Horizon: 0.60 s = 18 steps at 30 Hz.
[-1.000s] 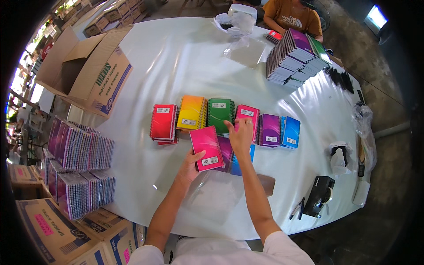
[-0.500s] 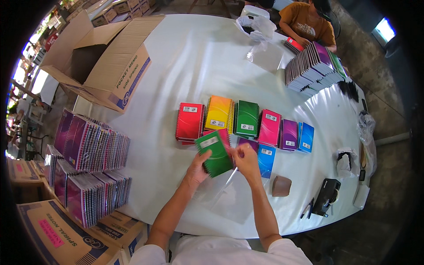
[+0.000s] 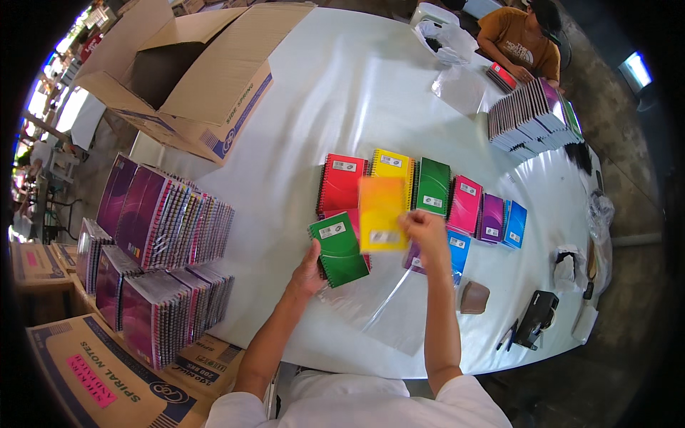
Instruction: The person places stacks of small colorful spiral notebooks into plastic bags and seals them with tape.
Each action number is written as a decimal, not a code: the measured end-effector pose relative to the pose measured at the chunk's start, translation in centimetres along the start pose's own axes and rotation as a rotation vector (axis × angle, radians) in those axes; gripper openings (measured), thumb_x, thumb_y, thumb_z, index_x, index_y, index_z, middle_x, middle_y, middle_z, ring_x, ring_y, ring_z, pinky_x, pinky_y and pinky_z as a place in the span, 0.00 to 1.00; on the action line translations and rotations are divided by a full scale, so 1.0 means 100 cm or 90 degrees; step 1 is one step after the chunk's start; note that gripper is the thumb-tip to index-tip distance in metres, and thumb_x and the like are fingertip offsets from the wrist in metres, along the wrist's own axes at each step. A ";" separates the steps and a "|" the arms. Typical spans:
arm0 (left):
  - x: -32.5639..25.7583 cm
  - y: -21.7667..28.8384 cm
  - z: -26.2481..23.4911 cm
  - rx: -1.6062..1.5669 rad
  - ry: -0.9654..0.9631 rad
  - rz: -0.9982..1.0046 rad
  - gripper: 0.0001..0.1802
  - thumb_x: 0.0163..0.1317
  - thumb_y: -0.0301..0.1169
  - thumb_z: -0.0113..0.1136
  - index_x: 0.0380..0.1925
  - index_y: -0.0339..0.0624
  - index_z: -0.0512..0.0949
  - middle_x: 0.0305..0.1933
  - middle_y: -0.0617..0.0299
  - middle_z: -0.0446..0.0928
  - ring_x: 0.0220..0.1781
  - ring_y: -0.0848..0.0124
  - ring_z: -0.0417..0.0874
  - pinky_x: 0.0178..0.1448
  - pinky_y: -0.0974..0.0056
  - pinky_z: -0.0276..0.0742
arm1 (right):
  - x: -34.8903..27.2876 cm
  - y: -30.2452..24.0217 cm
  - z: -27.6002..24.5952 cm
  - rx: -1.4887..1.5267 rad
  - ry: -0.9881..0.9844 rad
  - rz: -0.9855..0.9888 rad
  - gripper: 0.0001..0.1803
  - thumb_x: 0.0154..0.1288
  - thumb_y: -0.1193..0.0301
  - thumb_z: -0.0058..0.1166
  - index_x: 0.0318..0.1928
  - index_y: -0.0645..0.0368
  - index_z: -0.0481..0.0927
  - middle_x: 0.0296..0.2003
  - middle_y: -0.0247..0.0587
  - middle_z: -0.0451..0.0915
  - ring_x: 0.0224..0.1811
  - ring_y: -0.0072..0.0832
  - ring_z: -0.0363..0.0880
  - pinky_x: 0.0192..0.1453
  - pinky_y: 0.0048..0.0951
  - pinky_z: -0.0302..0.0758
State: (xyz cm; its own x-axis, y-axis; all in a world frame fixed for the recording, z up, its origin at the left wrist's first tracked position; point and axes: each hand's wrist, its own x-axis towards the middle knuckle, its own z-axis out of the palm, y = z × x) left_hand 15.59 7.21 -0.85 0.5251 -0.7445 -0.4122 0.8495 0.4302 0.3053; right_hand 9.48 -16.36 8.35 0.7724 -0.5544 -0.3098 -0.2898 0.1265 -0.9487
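A green spiral notebook (image 3: 342,251) with a white label is gripped along its left edge by my left hand (image 3: 308,271). My right hand (image 3: 426,232) pinches a yellow notebook (image 3: 380,214), blurred by motion, above the far row of notebooks. That row has red (image 3: 341,184), yellow (image 3: 392,164), green (image 3: 432,189), pink (image 3: 465,205), purple (image 3: 491,222) and blue (image 3: 514,224) stacks. Nearer me, a purple notebook (image 3: 414,260) is partly covered by my right hand, and another blue notebook (image 3: 458,252) lies beside it. A pink notebook shows partly behind the held green one.
A clear plastic sheet (image 3: 399,329) lies before me. An open carton (image 3: 207,100) stands far left, with stacked purple notebooks (image 3: 153,285) below it. On the right are a brown block (image 3: 474,297), a black case (image 3: 536,319) and pens (image 3: 507,335). A co-worker (image 3: 517,43) sits beyond a notebook pile (image 3: 531,121).
My right hand has taken hold of a yellow notebook and lifted it beside the green one, which my left hand still holds. The whole view has shifted, moving the table's things rightward.
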 end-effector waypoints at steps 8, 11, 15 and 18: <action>-0.010 0.017 -0.013 0.098 0.014 0.065 0.29 0.55 0.31 0.65 0.58 0.39 0.69 0.54 0.59 0.76 0.56 0.66 0.77 0.61 0.60 0.73 | 0.044 0.024 0.085 -0.574 0.226 -0.194 0.23 0.56 0.53 0.64 0.34 0.64 0.79 0.35 0.51 0.79 0.39 0.45 0.80 0.43 0.40 0.76; -0.022 0.026 -0.018 0.107 0.060 0.085 0.30 0.56 0.33 0.66 0.58 0.38 0.68 0.54 0.59 0.76 0.56 0.66 0.77 0.61 0.61 0.73 | 0.072 0.040 0.095 -0.663 0.234 -0.125 0.20 0.57 0.55 0.63 0.31 0.63 0.80 0.37 0.52 0.80 0.38 0.47 0.81 0.42 0.44 0.75; -0.025 0.028 -0.029 0.100 0.086 0.107 0.30 0.59 0.37 0.64 0.59 0.39 0.67 0.56 0.58 0.75 0.58 0.64 0.76 0.62 0.59 0.72 | 0.061 0.027 0.074 -0.524 0.195 -0.041 0.18 0.58 0.59 0.62 0.28 0.65 0.81 0.32 0.54 0.81 0.35 0.49 0.81 0.41 0.46 0.75; -0.010 0.019 -0.034 0.099 0.055 0.091 0.30 0.61 0.38 0.63 0.60 0.39 0.66 0.58 0.57 0.74 0.59 0.63 0.75 0.63 0.58 0.71 | 0.054 0.030 0.060 -0.556 0.187 -0.056 0.20 0.59 0.58 0.61 0.28 0.66 0.79 0.30 0.55 0.80 0.37 0.49 0.81 0.41 0.47 0.75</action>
State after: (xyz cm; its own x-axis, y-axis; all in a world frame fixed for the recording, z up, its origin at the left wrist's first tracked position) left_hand 16.82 10.53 -2.75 0.6471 -0.6328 -0.4253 0.7521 0.4384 0.4920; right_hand 16.12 -14.04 3.45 0.6725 -0.7336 -0.0977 -0.6519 -0.5247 -0.5475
